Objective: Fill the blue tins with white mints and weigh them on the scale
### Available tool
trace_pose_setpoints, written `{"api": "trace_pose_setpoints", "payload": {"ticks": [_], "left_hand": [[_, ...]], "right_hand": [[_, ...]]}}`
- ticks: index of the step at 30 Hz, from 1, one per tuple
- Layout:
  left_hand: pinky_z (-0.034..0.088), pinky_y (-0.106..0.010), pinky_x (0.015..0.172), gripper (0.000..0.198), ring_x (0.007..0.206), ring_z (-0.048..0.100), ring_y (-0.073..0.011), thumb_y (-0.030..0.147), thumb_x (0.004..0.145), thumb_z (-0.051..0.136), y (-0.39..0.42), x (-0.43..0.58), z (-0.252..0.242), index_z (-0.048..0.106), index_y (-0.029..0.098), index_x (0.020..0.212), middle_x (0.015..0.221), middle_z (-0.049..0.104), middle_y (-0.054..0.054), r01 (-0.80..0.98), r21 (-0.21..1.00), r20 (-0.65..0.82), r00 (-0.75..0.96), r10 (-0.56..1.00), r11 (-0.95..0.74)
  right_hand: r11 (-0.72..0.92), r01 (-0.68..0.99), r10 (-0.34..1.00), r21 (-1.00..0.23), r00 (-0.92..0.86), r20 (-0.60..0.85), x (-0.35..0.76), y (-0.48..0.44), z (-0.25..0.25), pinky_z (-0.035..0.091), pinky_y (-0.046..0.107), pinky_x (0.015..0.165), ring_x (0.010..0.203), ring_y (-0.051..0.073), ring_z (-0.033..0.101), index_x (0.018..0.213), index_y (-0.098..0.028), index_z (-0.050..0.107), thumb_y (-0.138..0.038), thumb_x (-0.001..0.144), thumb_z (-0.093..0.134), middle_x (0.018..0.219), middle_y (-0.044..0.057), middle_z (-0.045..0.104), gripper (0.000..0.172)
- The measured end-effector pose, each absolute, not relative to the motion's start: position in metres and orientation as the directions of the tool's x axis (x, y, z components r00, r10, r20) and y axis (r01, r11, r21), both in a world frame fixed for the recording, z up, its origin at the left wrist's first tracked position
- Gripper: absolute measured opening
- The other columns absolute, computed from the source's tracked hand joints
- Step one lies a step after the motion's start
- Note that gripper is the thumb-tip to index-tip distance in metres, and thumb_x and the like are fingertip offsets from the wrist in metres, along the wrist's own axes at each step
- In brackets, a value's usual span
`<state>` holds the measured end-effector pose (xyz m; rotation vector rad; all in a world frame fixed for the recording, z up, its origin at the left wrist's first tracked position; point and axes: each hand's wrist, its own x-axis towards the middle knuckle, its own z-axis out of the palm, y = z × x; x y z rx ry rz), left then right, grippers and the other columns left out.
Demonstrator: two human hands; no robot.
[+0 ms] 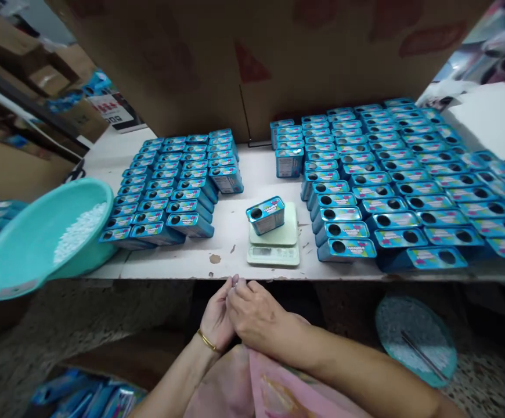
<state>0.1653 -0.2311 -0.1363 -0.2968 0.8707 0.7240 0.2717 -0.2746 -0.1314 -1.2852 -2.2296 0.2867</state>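
Note:
My left hand (217, 318), with a gold bracelet at the wrist, is cupped just in front of the table edge. Over it lies my right hand (256, 313), its fingers curled into the left palm. A bit of something whitish shows between the fingertips, too small to name; the rest of what they may hold is hidden. Ahead of both hands a pale green kitchen scale (274, 254) stands on the table. A blue candy tin (266, 216) with a round dark opening in its top stands upright on the scale's platform.
Rows of similar blue tins (148, 191) stand left, and a larger block of tins (392, 186) right. A turquoise basin (13, 244) of small white pieces is at the left edge. Low right is another basin (413, 342) with a rod. A cardboard box (252, 64) stands behind.

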Motion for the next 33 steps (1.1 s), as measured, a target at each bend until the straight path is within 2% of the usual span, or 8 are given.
{"api": "trace_pose_setpoints", "payload": {"ticks": [5, 10, 15, 20, 25, 27, 30, 33], "left_hand": [[0.047, -0.025, 0.075, 0.012, 0.072, 0.062, -0.012, 0.017, 0.077, 0.05, -0.235, 0.186, -0.131, 0.06, 0.011, 0.077, 0.071, 0.065, -0.004, -0.667, 0.004, -0.835, 0.408, 0.369, 0.745], [0.045, -0.029, 0.076, 0.01, 0.072, 0.062, -0.0153, 0.019, 0.074, 0.054, -0.241, 0.203, -0.127, 0.061, 0.012, 0.073, 0.072, 0.066, -0.005, -0.664, -0.014, -0.859, 0.39, 0.331, 0.747], [0.043, -0.03, 0.081, 0.012, 0.075, 0.061, -0.0153, 0.02, 0.074, 0.053, -0.252, 0.215, -0.129, 0.062, 0.012, 0.073, 0.074, 0.067, -0.006, -0.705, -0.065, -0.849, 0.411, 0.332, 0.706], [0.043, -0.028, 0.082, 0.012, 0.078, 0.061, -0.014, 0.019, 0.075, 0.052, -0.263, 0.215, -0.136, 0.062, 0.012, 0.075, 0.074, 0.066, -0.005, -0.73, -0.025, -0.835, 0.391, 0.387, 0.683], [0.047, -0.019, 0.064, 0.015, 0.066, 0.06, -0.0093, 0.018, 0.078, 0.046, -0.251, 0.216, -0.126, 0.058, 0.009, 0.076, 0.067, 0.063, -0.003, -0.712, -0.033, -0.734, 0.493, 0.466, 0.701], [0.048, -0.019, 0.062, 0.016, 0.063, 0.059, -0.0088, 0.017, 0.079, 0.043, -0.243, 0.216, -0.119, 0.057, 0.009, 0.078, 0.067, 0.062, -0.003, -0.709, -0.002, -0.692, 0.51, 0.511, 0.705], [0.05, -0.024, 0.069, 0.018, 0.074, 0.061, -0.0131, 0.016, 0.079, 0.043, -0.236, 0.213, -0.114, 0.059, 0.008, 0.081, 0.074, 0.064, -0.006, -0.694, 0.06, -0.677, 0.5, 0.54, 0.717], [0.051, -0.024, 0.067, 0.019, 0.076, 0.062, -0.0164, 0.018, 0.079, 0.045, -0.239, 0.203, -0.115, 0.061, 0.007, 0.079, 0.077, 0.065, -0.01, -0.652, 0.091, -0.679, 0.512, 0.526, 0.753]], "right_hand": [[0.651, 0.741, 0.749, -0.164, -0.593, 0.296, 0.3, -0.275, -0.118, 0.037, 0.04, 0.088, 0.085, 0.024, 0.049, 0.077, -0.01, 0.058, -0.009, 0.071, 0.044, 0.085, 0.011, 0.059, 0.015], [0.696, 0.698, 0.718, -0.169, -0.668, 0.197, 0.323, -0.267, -0.094, 0.043, 0.034, 0.077, 0.083, 0.022, 0.052, 0.085, -0.009, 0.057, -0.009, 0.072, 0.042, 0.089, 0.011, 0.059, 0.019], [0.727, 0.638, 0.684, -0.253, -0.705, 0.186, 0.342, -0.263, -0.091, 0.044, 0.033, 0.075, 0.081, 0.022, 0.053, 0.085, -0.009, 0.056, -0.005, 0.068, 0.046, 0.083, 0.01, 0.059, 0.019], [0.715, 0.596, 0.684, -0.365, -0.703, 0.193, 0.344, -0.271, -0.109, 0.041, 0.032, 0.084, 0.085, 0.021, 0.052, 0.092, -0.012, 0.055, -0.007, 0.071, 0.046, 0.09, 0.009, 0.058, 0.023], [0.606, 0.519, 0.764, -0.602, -0.591, 0.26, 0.346, -0.262, -0.107, 0.044, 0.028, 0.079, 0.083, 0.017, 0.052, 0.089, -0.016, 0.054, -0.012, 0.078, 0.046, 0.087, 0.006, 0.058, 0.015], [0.566, 0.489, 0.805, -0.663, -0.499, 0.32, 0.359, -0.248, -0.094, 0.044, 0.026, 0.078, 0.086, 0.015, 0.051, 0.093, -0.016, 0.054, -0.016, 0.081, 0.044, 0.09, 0.006, 0.056, 0.015], [0.534, 0.512, 0.845, -0.673, -0.354, 0.401, 0.383, -0.219, -0.069, 0.042, 0.025, 0.08, 0.091, 0.013, 0.05, 0.095, -0.015, 0.054, -0.016, 0.082, 0.042, 0.094, 0.006, 0.055, 0.018], [0.514, 0.603, 0.853, -0.61, -0.283, 0.439, 0.397, -0.189, -0.051, 0.042, 0.024, 0.076, 0.086, 0.013, 0.052, 0.094, -0.017, 0.056, -0.015, 0.081, 0.042, 0.09, 0.005, 0.056, 0.019]]}}
